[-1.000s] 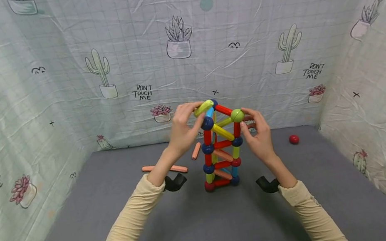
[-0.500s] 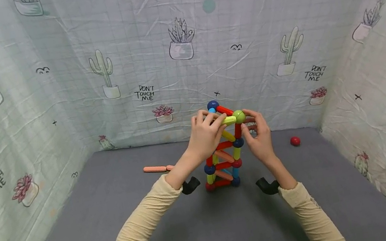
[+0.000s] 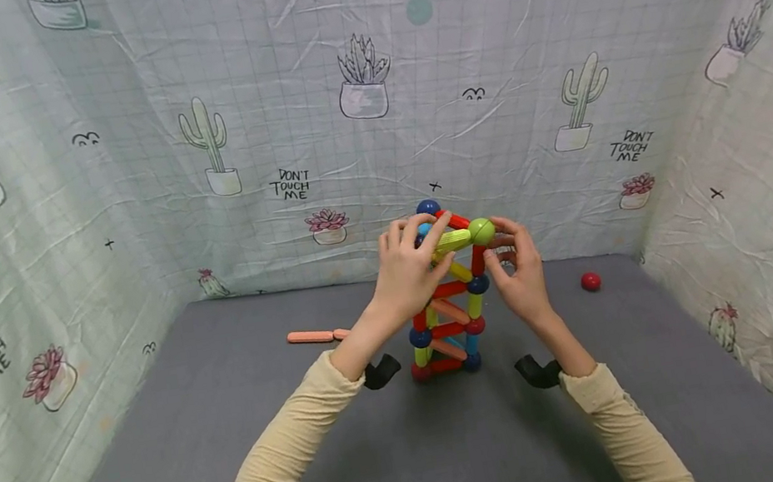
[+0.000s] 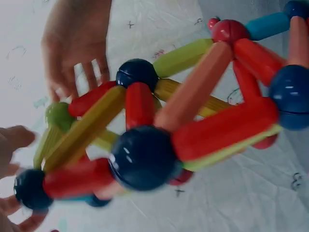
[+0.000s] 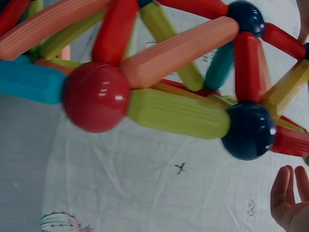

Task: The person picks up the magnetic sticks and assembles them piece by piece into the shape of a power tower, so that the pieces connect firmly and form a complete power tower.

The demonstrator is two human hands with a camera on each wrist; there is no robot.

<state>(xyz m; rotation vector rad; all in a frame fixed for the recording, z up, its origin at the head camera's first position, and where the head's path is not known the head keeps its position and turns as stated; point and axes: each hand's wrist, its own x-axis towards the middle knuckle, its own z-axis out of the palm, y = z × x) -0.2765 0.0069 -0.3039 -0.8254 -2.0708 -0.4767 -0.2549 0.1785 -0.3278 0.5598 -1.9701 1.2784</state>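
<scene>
A tall tower of coloured sticks and balls [image 3: 474,326] stands between both hands. At its top, a light green stick [image 4: 46,143] spans from a light green ball [image 3: 481,231] to a navy ball [image 4: 34,188]. My left hand [image 3: 402,270] is at that top left corner, thumb and forefinger spread on either side of the stick. In the left wrist view its fingers [image 4: 17,137] stand apart around the navy ball. My right hand [image 3: 522,270] holds the light green ball from the right, forefinger at its side, thumb just below; its other fingers extend loosely.
Salmon sticks [image 3: 311,336] lie on the grey table [image 3: 361,464] behind the left forearm, partly hidden. A loose red ball [image 3: 590,281] sits at the right rear. A cloth backdrop [image 3: 253,68] printed with potted plants rises behind the table and along both sides.
My left hand has moved right with the light green stick, set it across the top against the light green ball, and spread its fingers off it. My right hand has stayed at that ball.
</scene>
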